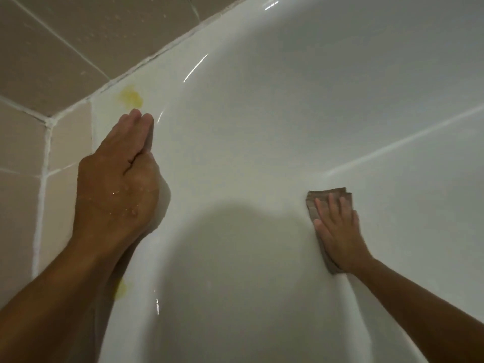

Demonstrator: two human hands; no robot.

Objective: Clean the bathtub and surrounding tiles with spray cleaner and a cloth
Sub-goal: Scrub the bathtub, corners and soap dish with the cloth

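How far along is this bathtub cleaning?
Partway, it seems. Done: the bathtub wall looks glossy white. In hand: the right hand presses a brown cloth flat against the inner wall, while the left hand rests on the rim. Left: a yellow stain by the tiles, and another lower down.

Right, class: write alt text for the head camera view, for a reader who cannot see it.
The right hand presses a folded brown cloth flat against the inside of a glossy white bathtub. The left hand, wet with droplets, rests on the tub's rim below a yellow stain, beside beige wall tiles.
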